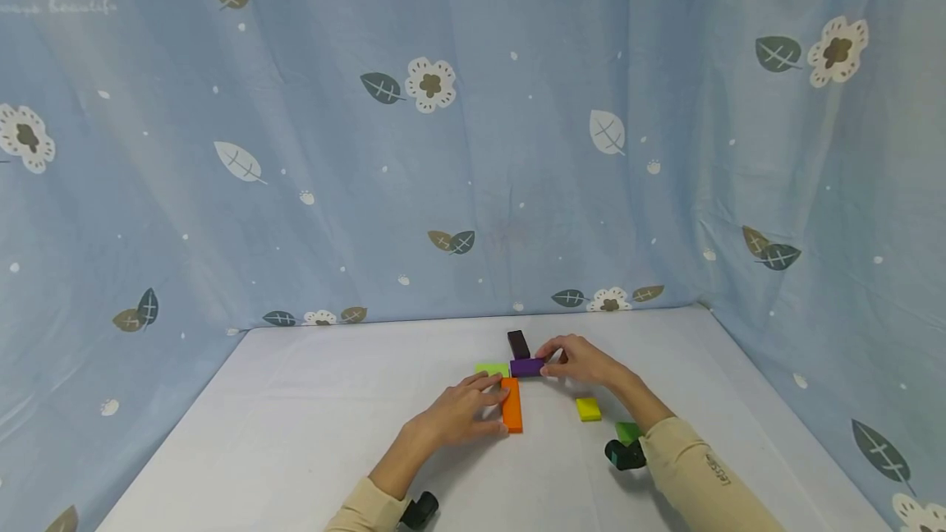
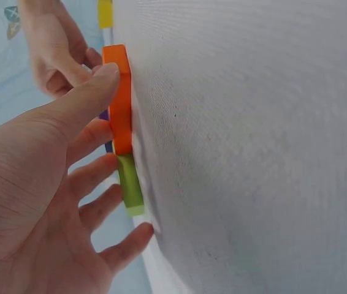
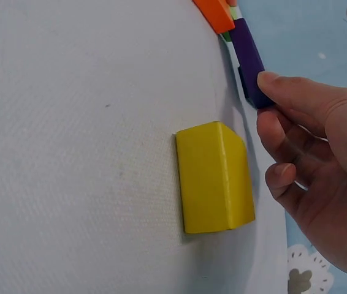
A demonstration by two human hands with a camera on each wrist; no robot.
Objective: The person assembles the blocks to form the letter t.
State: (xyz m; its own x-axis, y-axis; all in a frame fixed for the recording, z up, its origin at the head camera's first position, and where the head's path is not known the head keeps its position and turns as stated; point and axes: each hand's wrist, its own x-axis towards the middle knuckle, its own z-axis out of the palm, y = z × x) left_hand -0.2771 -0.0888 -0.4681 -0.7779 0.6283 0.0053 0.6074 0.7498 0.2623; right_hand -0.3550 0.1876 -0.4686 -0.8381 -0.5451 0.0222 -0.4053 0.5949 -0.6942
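We find the orange block (image 1: 512,406) beside the left hand (image 1: 461,415), whose grip is spread, thumb and fingers apart but touching it; just past the orange block's far end, the right hand (image 1: 580,360) has its grip clamped on the purple block (image 1: 526,368), with the lime-green block (image 1: 493,369) at that end's left and the dark block (image 1: 519,344) farther beyond; we judge that too hard a push through the purple block could skew these neighbours, while a left-thumb slip could twist the orange block

I can pass over the table's (image 1: 296,401) left side, or from near between the orange block (image 1: 512,409) and yellow block (image 1: 588,409); the green block (image 1: 627,433) obstructs near right, the curtain (image 1: 473,162) far.
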